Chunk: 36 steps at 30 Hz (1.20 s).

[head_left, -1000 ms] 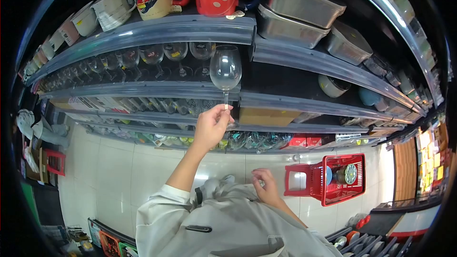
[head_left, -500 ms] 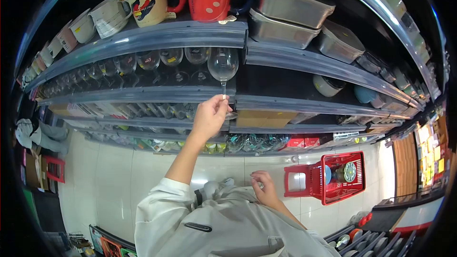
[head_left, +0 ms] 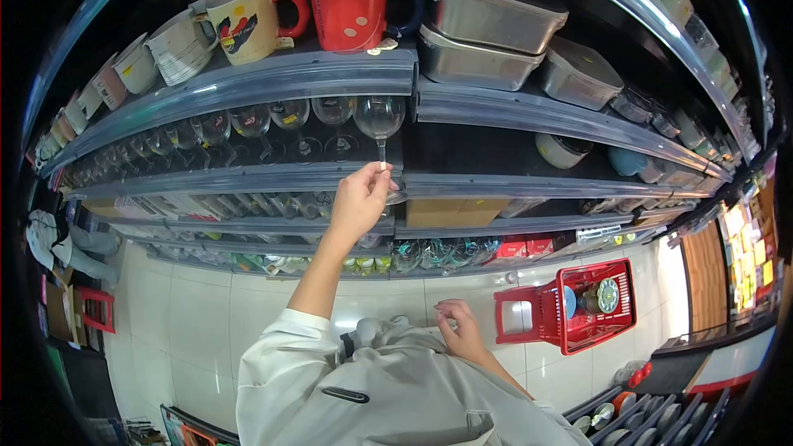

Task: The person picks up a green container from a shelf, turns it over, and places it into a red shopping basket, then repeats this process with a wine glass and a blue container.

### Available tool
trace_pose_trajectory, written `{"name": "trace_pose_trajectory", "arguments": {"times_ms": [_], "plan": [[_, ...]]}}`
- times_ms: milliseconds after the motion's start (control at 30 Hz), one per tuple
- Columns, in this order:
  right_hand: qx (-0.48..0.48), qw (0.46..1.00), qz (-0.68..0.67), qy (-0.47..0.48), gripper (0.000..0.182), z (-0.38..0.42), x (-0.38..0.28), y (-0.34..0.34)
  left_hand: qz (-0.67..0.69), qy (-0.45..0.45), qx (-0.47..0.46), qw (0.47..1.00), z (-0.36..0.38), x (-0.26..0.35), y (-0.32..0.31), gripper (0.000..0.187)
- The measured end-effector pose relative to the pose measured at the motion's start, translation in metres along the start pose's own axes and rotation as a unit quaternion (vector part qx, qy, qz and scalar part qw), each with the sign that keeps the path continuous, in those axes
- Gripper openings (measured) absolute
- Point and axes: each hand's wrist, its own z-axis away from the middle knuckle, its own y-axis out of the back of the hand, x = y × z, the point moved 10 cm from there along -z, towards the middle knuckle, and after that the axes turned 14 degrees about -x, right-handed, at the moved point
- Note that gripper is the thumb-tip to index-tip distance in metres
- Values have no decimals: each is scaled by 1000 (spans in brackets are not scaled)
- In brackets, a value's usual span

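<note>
The left hand [head_left: 360, 200] was at the edge of the shelf [head_left: 289, 177]; the right hand [head_left: 460, 328] hung half open, seemingly empty. The left gripped an upright wine glass [head_left: 380, 120] by its stem, just beside the shelved glasses [head_left: 334, 112]. Step judged: holding; any movement called for clearance from them.

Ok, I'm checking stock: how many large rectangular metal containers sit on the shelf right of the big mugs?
3: an upper container stacked on a lower container, right of the red mug, and a third container right of that stack. More may be hidden behind.
</note>
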Motion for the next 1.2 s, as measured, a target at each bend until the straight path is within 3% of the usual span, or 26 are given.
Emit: {"name": "trace_pose_trajectory", "arguments": {"times_ms": [633, 1200], "plan": [[4, 1000, 2, -20, 17, -11, 2, 8, 20, -79, 8, 997, -21, 11, 7, 24], [-1, 999, -24, -44, 17, -20, 15, 8, -62, -109, 32, 992, -50, 5, 14, 26]]}}
